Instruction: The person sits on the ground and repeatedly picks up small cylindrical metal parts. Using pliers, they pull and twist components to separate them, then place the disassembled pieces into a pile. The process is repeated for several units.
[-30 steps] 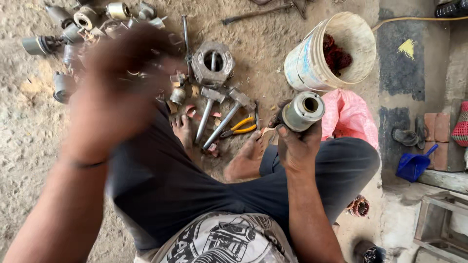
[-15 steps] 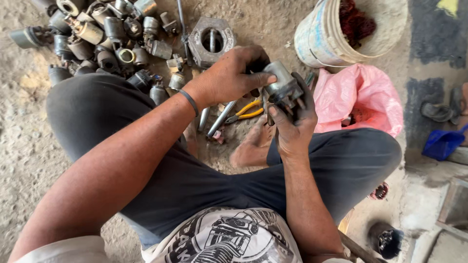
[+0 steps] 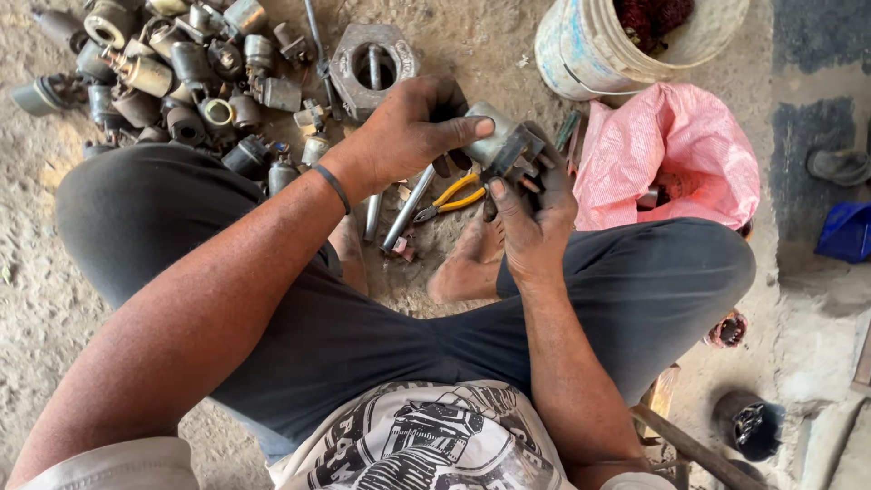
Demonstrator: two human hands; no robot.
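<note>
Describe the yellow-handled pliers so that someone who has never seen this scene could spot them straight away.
Start at the white plastic bucket at the top right, then drop to the left hand and right hand gripping a grey metal cylinder. The pliers lie on the dirt floor just beneath, beside two hammer handles; their yellow handles are the only bright tool colour there.

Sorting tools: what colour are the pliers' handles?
Yellow, seen in the head view: pliers on the ground.

Dirt floor (image 3: 472,41): heap of grey metal cylindrical parts (image 3: 172,77) at upper-left corner; hexagonal metal housing (image 3: 372,63) beside it; white plastic bucket (image 3: 581,45) upper right; pink plastic bag (image 3: 671,154) below it; yellow-handled pliers (image 3: 454,195) centre.
</note>
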